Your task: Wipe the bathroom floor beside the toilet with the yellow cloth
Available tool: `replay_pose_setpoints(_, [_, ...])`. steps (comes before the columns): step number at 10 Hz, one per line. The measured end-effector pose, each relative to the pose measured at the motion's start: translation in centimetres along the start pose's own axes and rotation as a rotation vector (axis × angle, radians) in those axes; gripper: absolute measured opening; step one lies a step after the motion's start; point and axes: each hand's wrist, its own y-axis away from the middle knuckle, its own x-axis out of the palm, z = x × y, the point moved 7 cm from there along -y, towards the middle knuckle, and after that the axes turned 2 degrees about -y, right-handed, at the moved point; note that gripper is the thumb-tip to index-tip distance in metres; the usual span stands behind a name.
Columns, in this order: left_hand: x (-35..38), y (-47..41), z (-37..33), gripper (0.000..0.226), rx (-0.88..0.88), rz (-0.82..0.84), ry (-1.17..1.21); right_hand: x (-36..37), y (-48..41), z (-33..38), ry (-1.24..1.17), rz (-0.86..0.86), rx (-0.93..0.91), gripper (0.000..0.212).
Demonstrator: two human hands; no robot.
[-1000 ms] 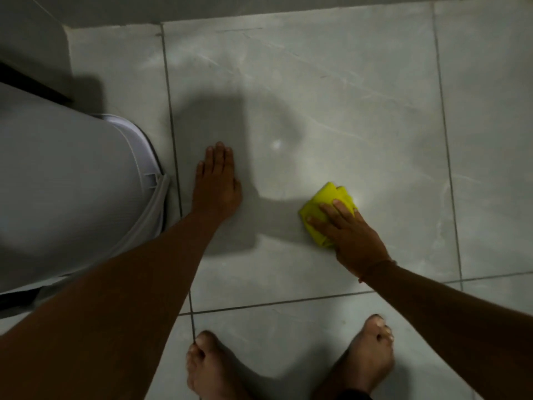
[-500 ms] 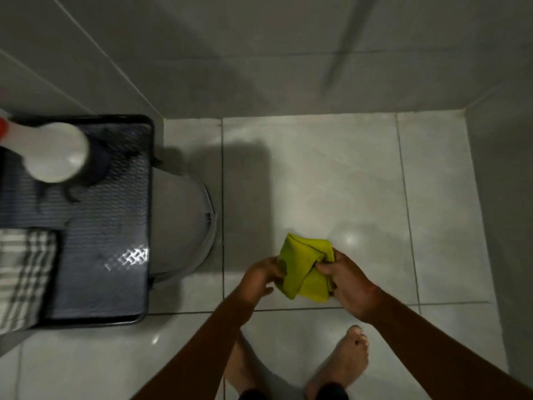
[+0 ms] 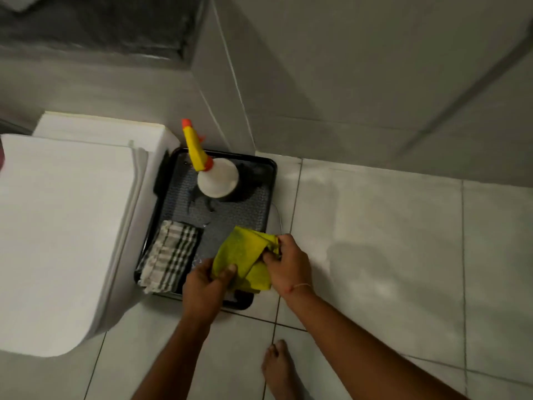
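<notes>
While no writing shows, both hands (image 3: 202,287) (image 3: 290,265) grip yellow cloth (image 3: 240,252).

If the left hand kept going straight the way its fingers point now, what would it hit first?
The left hand points up-frame into the yellow cloth it already grips. Past that lies the black tray, then probably the spray bottle; depth is unclear.

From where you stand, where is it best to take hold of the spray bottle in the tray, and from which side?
Probably the neck under the yellow trigger head, from the right: the spray bottle stands upright at the black tray's far end, with the toilet close on its left.
</notes>
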Motion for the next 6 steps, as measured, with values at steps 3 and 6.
replay_pose_setpoints(3, [-2.3, -2.6, 4.4, 0.033, -0.102, -0.169, -0.353, 5.2, -2.1, 1.6, 0.595, -0.04, -0.15, 0.026])
replay_pose_setpoints(6, [-2.3, 3.2, -4.9, 0.061, 0.247, -0.269, -0.779, -9.8, 8.2, 7.6, -0.287, -0.228, -0.147, 0.036])
